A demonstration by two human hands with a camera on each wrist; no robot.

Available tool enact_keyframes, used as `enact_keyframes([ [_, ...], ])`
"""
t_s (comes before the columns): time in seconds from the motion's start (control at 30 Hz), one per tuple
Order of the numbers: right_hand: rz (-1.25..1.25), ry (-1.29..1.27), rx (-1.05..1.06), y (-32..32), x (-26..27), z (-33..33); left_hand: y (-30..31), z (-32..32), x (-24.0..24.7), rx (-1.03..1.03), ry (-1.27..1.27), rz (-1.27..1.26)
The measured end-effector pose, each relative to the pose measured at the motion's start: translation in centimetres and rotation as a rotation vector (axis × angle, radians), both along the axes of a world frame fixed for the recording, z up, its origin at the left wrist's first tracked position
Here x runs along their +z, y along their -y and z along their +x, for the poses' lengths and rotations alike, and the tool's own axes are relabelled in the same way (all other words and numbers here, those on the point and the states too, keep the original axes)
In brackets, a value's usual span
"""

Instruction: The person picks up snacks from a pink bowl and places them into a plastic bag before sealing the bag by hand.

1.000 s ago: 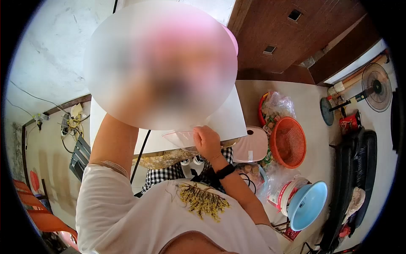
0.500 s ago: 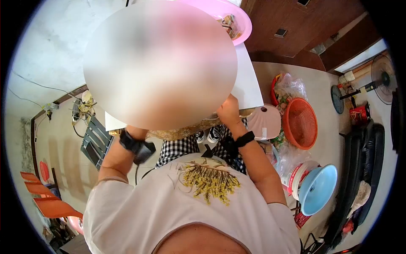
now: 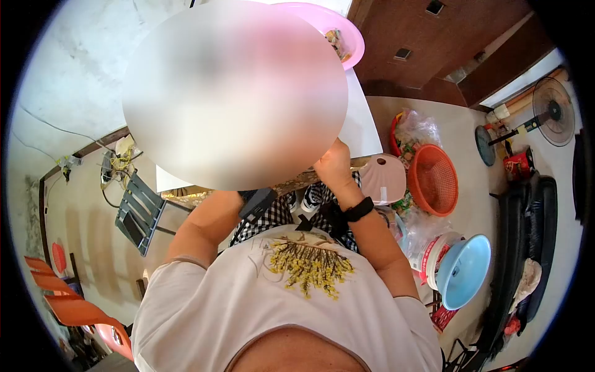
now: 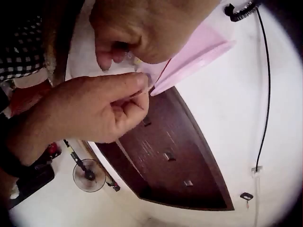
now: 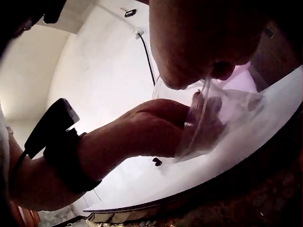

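Observation:
At the table's near edge, my right hand (image 3: 334,164) pinches the rim of a clear plastic bag (image 5: 236,111) between thumb and curled fingers. My left hand (image 5: 161,125) reaches into the bag's mouth, and its fingers show through the thin film. In the left wrist view those fingers curl inward, with something small and shiny beside them; I cannot tell whether they hold it. A blurred patch hides the left hand in the head view. Beyond the hands stands a pink basin (image 3: 354,43) with small packaged pieces in it.
The white table (image 3: 365,127) has a patterned cloth below its edge. To the right are a pink stool (image 3: 381,180), an orange basket (image 3: 434,183), a light blue basin (image 3: 463,273) and a fan (image 3: 551,111). A grey folding chair (image 3: 136,211) stands at the left.
My left arm has drawn back from its far reach over the table and moved right, toward the right hand. The right hand stays at the table edge with the bag.

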State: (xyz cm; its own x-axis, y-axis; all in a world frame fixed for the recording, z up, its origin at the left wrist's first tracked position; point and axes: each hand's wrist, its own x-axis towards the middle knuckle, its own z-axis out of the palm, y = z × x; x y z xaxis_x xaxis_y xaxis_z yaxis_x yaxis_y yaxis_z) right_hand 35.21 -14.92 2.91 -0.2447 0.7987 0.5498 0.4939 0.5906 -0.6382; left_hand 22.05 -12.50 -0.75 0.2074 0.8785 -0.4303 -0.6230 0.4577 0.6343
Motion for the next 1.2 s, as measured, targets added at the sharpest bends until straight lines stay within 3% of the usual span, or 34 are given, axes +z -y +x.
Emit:
enact_keyframes([
  [0.07, 0.010, 0.015, 0.011, 0.1, 0.3, 0.0, -1.5, 0.3, -1.5, 0.066, 0.110, 0.087],
  [0.13, 0.006, 0.019, 0.032, 0.4, 0.7, 0.0, -2.7, 0.7, -0.1, 0.045, -0.065, 0.344],
  [0.3, 0.010, 0.015, 0.062, 0.6, 0.1, 0.0, -6.0, 0.7, -0.3, -0.055, 0.094, 0.821],
  [0.37, -0.005, 0.007, 0.060, 0.6, -0.5, 0.0, -7.4, 0.4, -3.1, -0.031, -0.172, 0.797],
  [0.43, -0.015, -0.018, 0.055, 0.6, -1.0, 0.2, -4.0, 0.5, -0.4, 0.019, -0.416, 0.681],
  [0.5, -0.086, -0.042, 0.025, 0.4, -1.1, 0.2, -0.1, 0.5, -1.8, 0.077, -0.407, 0.558],
  [0.53, -0.086, -0.088, 0.012, 0.2, -1.7, 0.2, 0.7, -0.1, -4.5, 0.098, -0.283, 0.513],
  [0.6, -0.114, -0.162, -0.006, -0.3, -2.6, 0.1, 3.0, -2.2, -0.6, -0.424, -0.842, 0.856],
  [0.7, -0.202, -0.214, -0.019, -1.0, -3.6, 0.2, 5.7, -3.3, 4.9, -0.713, -1.147, 1.044],
  [0.8, -0.199, -0.168, -0.031, -1.5, -4.6, 0.3, 3.5, -4.4, 9.2, -0.617, -1.133, 0.976],
  [0.87, -0.087, -0.093, -0.026, -1.8, -5.7, 0.2, -0.7, -4.7, 9.0, -0.352, -0.907, 0.908],
  [0.93, -0.057, -0.089, -0.023, -2.0, -5.6, 0.1, -6.2, -5.0, 11.1, -0.265, -1.253, 1.138],
  [0.97, -0.042, -0.085, -0.023, -1.9, -5.6, 0.1, -9.3, -4.6, 10.3, -0.063, -1.357, 1.233],
  [1.0, -0.051, -0.053, -0.021, -2.0, -6.2, 0.4, -12.0, -4.2, 10.1, 0.000, -1.357, 1.237],
  [1.2, -0.105, -0.057, 0.009, -2.1, -5.9, 0.6, -21.0, -0.2, 6.8, -0.110, -1.821, 0.820],
])
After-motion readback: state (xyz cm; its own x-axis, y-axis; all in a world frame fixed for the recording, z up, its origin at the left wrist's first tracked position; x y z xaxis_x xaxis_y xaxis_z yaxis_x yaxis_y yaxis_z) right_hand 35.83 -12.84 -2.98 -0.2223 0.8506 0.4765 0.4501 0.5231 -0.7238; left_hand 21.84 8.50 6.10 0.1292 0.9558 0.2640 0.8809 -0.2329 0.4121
